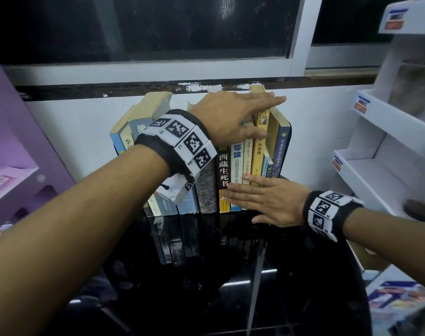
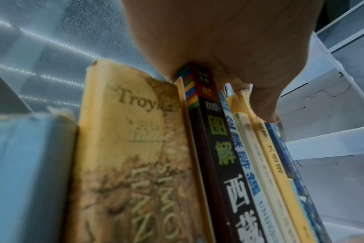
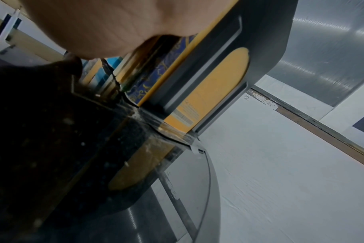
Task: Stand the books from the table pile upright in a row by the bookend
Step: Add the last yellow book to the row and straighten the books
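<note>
A row of books point(image 1: 223, 170) stands upright on the black glossy table point(image 1: 206, 275), spines towards me, against the white wall. The dark bookend point(image 1: 289, 137) closes the right end, behind a blue book point(image 1: 280, 151). My left hand point(image 1: 245, 115) lies over the book tops with fingers straight, its thumb on the spine of a yellow book point(image 1: 258, 156). My right hand point(image 1: 260, 197) presses flat against the lower spines, fingers straight. The books at the left end point(image 1: 143, 112) lean. The left wrist view shows the left hand point(image 2: 229, 49) on the tops. The right wrist view shows the bookend point(image 3: 260, 41).
A purple shelf unit point(image 1: 17, 141) stands at the left. A white display rack point(image 1: 388, 141) stands at the right, close to the bookend. A dark window ledge point(image 1: 158, 87) runs just above the books. Printed sheets point(image 1: 400, 301) lie at the lower right.
</note>
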`<state>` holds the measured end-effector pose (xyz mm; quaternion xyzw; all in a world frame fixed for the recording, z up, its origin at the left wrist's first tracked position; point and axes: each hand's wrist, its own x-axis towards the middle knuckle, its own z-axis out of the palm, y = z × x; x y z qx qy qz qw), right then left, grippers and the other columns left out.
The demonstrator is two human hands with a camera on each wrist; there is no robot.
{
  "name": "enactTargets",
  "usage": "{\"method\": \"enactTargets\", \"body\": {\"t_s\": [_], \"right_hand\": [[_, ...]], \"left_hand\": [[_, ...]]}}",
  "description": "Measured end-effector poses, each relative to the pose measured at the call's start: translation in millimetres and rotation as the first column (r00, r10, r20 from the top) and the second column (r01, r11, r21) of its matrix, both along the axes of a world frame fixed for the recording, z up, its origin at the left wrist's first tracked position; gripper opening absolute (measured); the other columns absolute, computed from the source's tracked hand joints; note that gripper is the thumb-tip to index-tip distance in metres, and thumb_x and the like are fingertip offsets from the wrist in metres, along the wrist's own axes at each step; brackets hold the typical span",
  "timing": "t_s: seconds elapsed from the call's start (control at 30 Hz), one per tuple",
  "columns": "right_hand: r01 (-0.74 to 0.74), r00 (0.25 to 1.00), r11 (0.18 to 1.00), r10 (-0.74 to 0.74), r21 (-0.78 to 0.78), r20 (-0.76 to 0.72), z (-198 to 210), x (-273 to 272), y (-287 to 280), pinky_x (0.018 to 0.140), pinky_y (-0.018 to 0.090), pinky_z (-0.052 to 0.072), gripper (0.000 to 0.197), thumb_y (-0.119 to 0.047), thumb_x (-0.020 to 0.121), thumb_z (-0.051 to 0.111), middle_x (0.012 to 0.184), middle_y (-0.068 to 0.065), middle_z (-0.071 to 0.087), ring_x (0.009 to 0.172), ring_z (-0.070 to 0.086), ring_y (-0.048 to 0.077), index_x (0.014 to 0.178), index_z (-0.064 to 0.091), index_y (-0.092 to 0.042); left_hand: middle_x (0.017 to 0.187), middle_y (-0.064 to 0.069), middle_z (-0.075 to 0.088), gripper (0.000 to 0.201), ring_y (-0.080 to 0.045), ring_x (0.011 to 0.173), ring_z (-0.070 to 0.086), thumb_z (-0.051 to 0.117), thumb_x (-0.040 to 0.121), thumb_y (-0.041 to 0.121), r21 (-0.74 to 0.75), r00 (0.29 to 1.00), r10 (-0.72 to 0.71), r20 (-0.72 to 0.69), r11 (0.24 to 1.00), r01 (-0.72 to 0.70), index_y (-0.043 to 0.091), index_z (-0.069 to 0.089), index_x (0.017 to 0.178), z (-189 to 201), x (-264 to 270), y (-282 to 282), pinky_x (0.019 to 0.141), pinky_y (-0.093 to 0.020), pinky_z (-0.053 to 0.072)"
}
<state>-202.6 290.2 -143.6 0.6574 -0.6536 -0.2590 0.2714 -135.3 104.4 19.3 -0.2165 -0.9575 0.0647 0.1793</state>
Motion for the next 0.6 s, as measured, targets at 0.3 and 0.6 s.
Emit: {"method": "enactTargets", "body": {"t_s": [0.3, 0.6], "right_hand": [[0.011, 1.0, 1.0, -0.011, -0.009, 0.016, -0.7, -1.5, 0.1, 0.12, 0.042, 0.001, 0.072, -0.051, 0.101, 0.027, 0.163, 0.004, -0.005, 0.149, -0.006, 0.019, 0.155, 0.003, -0.01], [0.014, 0.999, 1.0, -0.014, 0.0, 0.034, 1.7, -2.0, -2.0, 0.12, 0.043, 0.001, 0.071, -0.051, 0.1, 0.026, 0.163, 0.005, -0.003, 0.149, -0.004, 0.02, 0.155, 0.005, -0.01]], "left_hand": [[0.158, 0.012, 0.024, 0.062, -0.022, 0.135, 0.044, 0.045, 0.096, 0.049, -0.023, 0.999, -0.032, 0.027, 0.999, 0.033, 0.042, 0.016, 0.151, 3.9, -6.7, 1.7, 0.099, -0.046, 0.047], [0.158, 0.011, 0.025, 0.063, -0.022, 0.134, 0.045, 0.047, 0.096, 0.048, -0.024, 0.999, -0.033, 0.033, 0.999, 0.034, 0.04, 0.018, 0.151, 3.7, -7.6, -2.2, 0.098, -0.045, 0.048]]}}
